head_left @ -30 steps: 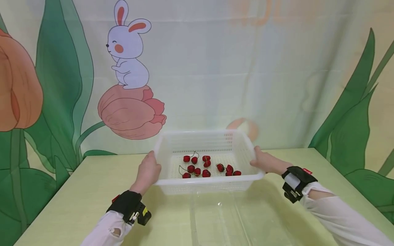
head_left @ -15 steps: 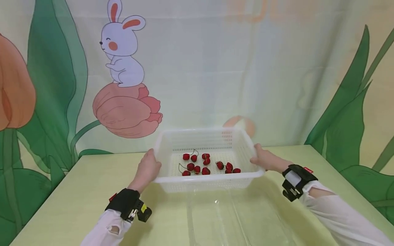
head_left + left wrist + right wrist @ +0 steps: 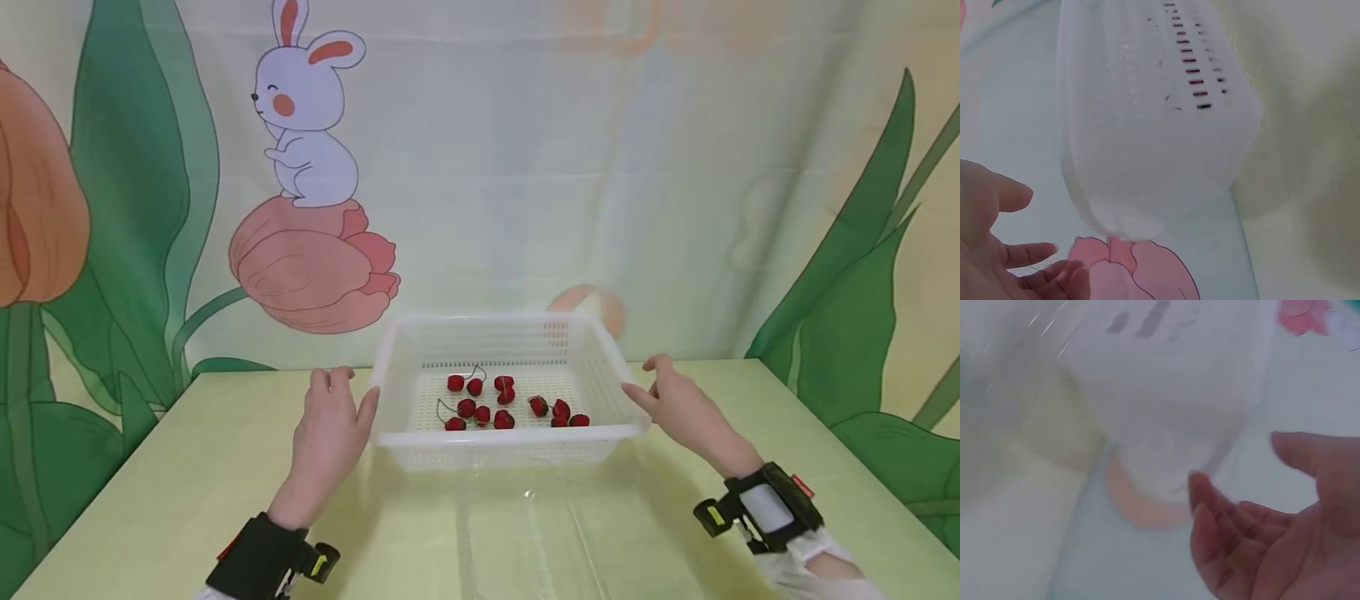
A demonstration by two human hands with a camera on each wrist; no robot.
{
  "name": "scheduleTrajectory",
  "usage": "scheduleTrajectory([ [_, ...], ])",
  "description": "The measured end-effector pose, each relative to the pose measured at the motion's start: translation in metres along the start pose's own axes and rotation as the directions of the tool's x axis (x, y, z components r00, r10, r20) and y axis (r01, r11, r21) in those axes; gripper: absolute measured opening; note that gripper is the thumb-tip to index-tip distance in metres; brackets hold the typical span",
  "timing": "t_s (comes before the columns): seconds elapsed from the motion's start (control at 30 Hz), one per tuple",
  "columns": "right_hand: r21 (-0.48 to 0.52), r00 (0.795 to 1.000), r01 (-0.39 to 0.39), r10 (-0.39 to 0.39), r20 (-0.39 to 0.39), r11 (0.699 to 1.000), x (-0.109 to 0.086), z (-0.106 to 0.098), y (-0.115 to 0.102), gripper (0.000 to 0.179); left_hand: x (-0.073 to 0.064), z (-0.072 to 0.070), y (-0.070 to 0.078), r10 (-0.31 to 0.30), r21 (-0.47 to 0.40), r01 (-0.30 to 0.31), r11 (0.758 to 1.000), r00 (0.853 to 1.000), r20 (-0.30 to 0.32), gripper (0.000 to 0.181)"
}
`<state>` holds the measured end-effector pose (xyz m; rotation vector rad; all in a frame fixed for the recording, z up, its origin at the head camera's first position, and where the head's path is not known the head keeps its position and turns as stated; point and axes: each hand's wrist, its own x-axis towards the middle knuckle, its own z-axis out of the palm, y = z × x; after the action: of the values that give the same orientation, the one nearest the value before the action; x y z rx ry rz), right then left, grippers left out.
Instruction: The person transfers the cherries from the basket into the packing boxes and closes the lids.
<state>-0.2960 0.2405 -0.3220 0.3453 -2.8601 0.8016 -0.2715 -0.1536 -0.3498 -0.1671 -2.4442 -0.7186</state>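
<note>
A white plastic basket [image 3: 517, 438] with slotted walls stands toward the back of the table in the head view. Several red cherries [image 3: 504, 420], some on stems, lie scattered over its floor. My left hand [image 3: 324, 437] is just off the basket's left end, fingers extended and thumb toward the rim. At the other end is my right hand [image 3: 686, 415], thumb tip right by the rim and fingers loosely bent. Both wrist views show gaps between the fingers and the basket, with nothing in either palm.
In front of the basket sits a clear, see-through plastic box [image 3: 536, 533], its edges faint against the pale yellow table [image 3: 180, 467]. A printed curtain [image 3: 480, 183] with a rabbit and tulips hangs behind the table.
Both hands have let go of the basket's ends and drawn outward, the left one to the left and the right one to the right. Basket and cherries stay in place.
</note>
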Motion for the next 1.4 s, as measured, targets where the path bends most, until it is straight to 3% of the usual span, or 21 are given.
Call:
scheduleTrajectory([
  [0.1,-0.059,0.990,0.023,-0.031,-0.139,0.998,-0.019,-0.002,-0.017,0.041,-0.013,-0.001,0.014,0.086,0.021,-0.085,0.996,0.995,-0.054,0.031],
  [0.2,-0.024,0.981,0.041,-0.044,-0.190,0.999,-0.030,-0.001,-0.029,0.033,-0.024,0.001,0.027,0.110,-0.002,-0.110,0.994,0.994,0.002,0.024],
  [0.3,0.079,0.993,0.057,-0.048,-0.109,0.995,-0.037,0.003,-0.037,0.025,-0.034,0.002,0.039,0.088,-0.028,-0.085,0.996,0.988,0.124,0.021],
  [0.4,0.135,0.999,0.044,-0.043,-0.011,0.990,-0.043,0.009,-0.043,0.021,-0.042,0.007,0.048,0.096,-0.041,-0.089,0.995,0.966,0.241,0.027],
  [0.47,0.148,0.999,0.030,-0.034,0.024,0.989,-0.046,0.013,-0.046,0.020,-0.045,0.011,0.053,0.122,-0.043,-0.114,0.993,0.951,0.285,0.030],
  [0.6,0.144,0.996,0.016,-0.028,0.085,0.989,-0.047,0.022,-0.049,0.018,-0.051,0.018,0.055,0.159,-0.039,-0.155,0.987,0.939,0.306,0.032],
  [0.83,0.099,0.971,0.013,-0.036,0.237,0.995,-0.049,0.035,-0.054,0.022,-0.056,0.022,0.056,0.149,-0.058,-0.137,0.989,0.916,0.371,0.036],
  [1.13,0.087,0.889,0.080,-0.111,0.444,0.993,-0.056,0.053,-0.056,0.035,-0.059,0.026,0.053,0.145,-0.087,-0.119,0.989,0.895,0.421,0.027],
  [1.23,0.069,0.887,0.093,-0.114,0.447,0.993,-0.057,0.062,-0.059,0.033,-0.060,0.029,0.050,0.137,-0.085,-0.111,0.990,0.895,0.424,0.026],
  [1.4,0.092,0.901,0.094,-0.124,0.415,0.991,-0.055,0.070,-0.062,0.028,-0.059,0.032,0.048,0.114,-0.066,-0.095,0.993,0.911,0.396,0.025],
])
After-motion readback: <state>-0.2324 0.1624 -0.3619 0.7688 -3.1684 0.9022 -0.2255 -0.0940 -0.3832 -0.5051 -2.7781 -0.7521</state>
